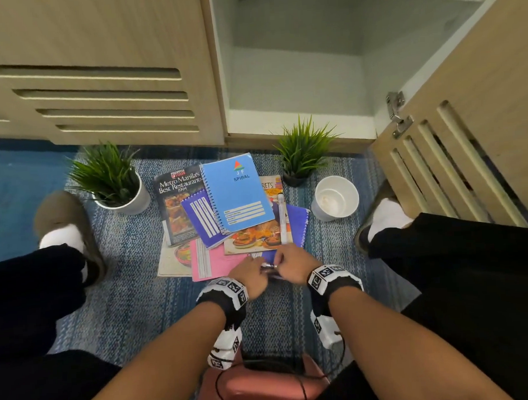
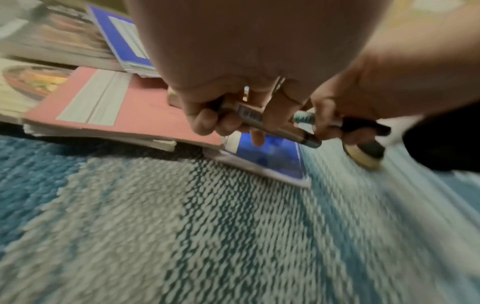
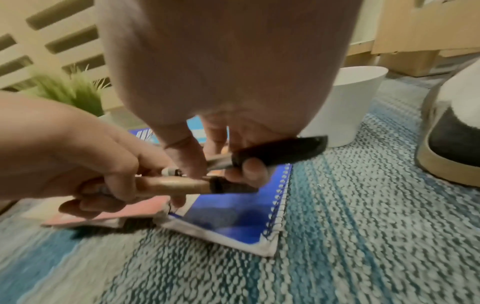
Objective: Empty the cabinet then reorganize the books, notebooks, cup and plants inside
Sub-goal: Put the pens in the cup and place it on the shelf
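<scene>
My left hand (image 1: 254, 273) and right hand (image 1: 286, 265) meet over the near edge of a heap of books and notebooks on the rug. The left hand (image 3: 103, 164) grips a tan-barrelled marker (image 3: 176, 185). The right hand (image 2: 350, 107) grips a black-ended pen (image 3: 280, 152). Under them lie a pink notebook (image 1: 211, 262) and a dark blue spiral notebook (image 3: 233, 216). Further back are a light blue spiral notebook (image 1: 238, 192), a restaurant book (image 1: 178, 200) and a white pen (image 1: 282, 217). Two potted plants (image 1: 110, 179) (image 1: 303, 149) and a white cup (image 1: 335, 198) stand on the rug.
The cabinet compartment (image 1: 296, 77) stands bare, its slatted door (image 1: 465, 130) swung open at the right. A closed slatted door (image 1: 101, 95) is at the left. My shoes (image 1: 64, 226) (image 1: 378, 216) flank the heap on the blue woven rug (image 1: 134, 296).
</scene>
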Available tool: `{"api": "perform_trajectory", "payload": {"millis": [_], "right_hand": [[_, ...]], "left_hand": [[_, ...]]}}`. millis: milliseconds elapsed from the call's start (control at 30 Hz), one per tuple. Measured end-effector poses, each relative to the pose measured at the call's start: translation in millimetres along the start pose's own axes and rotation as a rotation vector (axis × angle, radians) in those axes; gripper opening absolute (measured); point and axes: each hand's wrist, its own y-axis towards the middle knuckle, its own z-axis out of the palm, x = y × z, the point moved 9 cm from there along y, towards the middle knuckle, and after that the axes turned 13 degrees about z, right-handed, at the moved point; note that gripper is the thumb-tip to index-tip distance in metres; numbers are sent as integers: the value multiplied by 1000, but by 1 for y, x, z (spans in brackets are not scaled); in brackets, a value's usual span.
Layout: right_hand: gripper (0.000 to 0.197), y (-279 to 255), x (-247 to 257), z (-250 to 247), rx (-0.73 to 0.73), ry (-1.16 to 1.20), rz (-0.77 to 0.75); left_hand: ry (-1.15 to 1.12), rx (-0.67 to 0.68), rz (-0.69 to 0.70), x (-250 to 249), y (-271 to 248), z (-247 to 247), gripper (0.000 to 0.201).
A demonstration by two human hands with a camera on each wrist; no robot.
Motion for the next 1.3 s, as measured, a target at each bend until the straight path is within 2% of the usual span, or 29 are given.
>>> {"api": "perform_trajectory", "payload": {"millis": [67, 167, 233, 300, 367, 400, 500, 600, 667, 767, 833, 867, 933, 1000, 1067, 1100, 1167, 1233, 1300], "right_hand": [[10, -6, 6, -26, -146, 122, -56], [21, -23, 23, -74, -480, 120, -230], [23, -40, 38, -99, -715, 33, -384], [23, -55, 52, -108, -845, -11, -503], [21, -70, 71, -100, -882, -43, -614], [18, -78, 81, -92, -892, -82, -665], [21, -87, 104, -76, -871, -158, -745], [24, -78, 100, -68, -803, -139, -820], [29, -67, 92, -63, -673, -63, -834], [47, -64, 88, -54, -571, -23, -840], [56, -65, 80, -57, -631, 32, -778], [55, -59, 70, -65, -675, 116, -687], [43, -34, 41, -83, -733, 289, -388], [33, 3, 11, -85, -598, 352, -47], [42, 34, -9, -65, -343, 309, 200], [46, 44, -15, -55, -250, 274, 261], [43, 55, -22, -44, -212, 241, 299], [35, 55, -25, -48, -295, 247, 279], [30, 45, -21, -64, -419, 257, 174]], "left_hand": [[-89, -46, -40, 1, 0, -17, 21], [-260, -145, -119, 15, 3, -50, 25], [-500, -256, -243, 28, 0, -73, 16], [-814, -295, -366, 28, -6, -82, 17], [-1028, -221, -368, 7, -7, -81, 37], [-1116, -194, -340, -7, -6, -80, 39], [-1336, -205, -301, -28, -7, -78, 22], [-1469, -155, -274, -26, -7, -72, 18], [-1484, -125, -266, -20, -5, -68, 16], [-1455, -218, -288, -6, 1, -70, 9], [-1437, -370, -299, 7, 5, -80, 6], [-1397, -446, -303, 16, 6, -87, 7], [-1289, -525, -304, 32, 4, -98, 17], [-1230, -540, -316, 47, 3, -99, 16], [-1234, -533, -350, 57, 4, -94, 10], [-1223, -526, -361, 58, 4, -92, 7], [-1195, -531, -353, 56, 6, -91, 7], [-1105, -564, -322, 52, 8, -97, 8], [-909, -627, -279, 50, 6, -110, 7]]}}
